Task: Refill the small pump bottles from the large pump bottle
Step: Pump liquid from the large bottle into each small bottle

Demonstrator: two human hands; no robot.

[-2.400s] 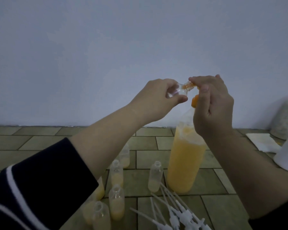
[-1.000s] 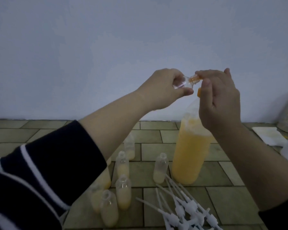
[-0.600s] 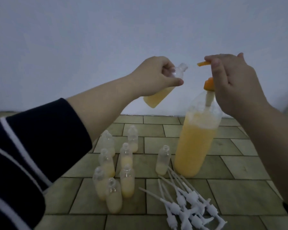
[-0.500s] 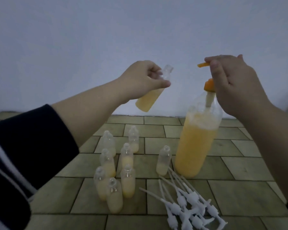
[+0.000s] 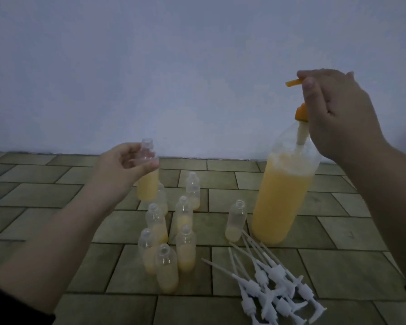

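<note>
Small clear uncapped bottle of orange liquid [image 5: 147, 177], gripped by left hand [image 5: 124, 170], could topple its neighbours [image 5: 184, 247] when set down; right hand [image 5: 333, 120] pinches the orange pump [image 5: 294, 82]

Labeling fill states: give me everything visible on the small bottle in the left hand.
The small bottle is clear plastic, round, with a narrow threaded neck and an open mouth, no pump fitted. Yellow-orange liquid fills roughly its lower half; the upper part looks empty. It is held nearly upright in the air, above the group of small bottles standing on the tiled floor. The left hand grips it around the shoulder, thumb across the front. Nothing else touches it.
</note>
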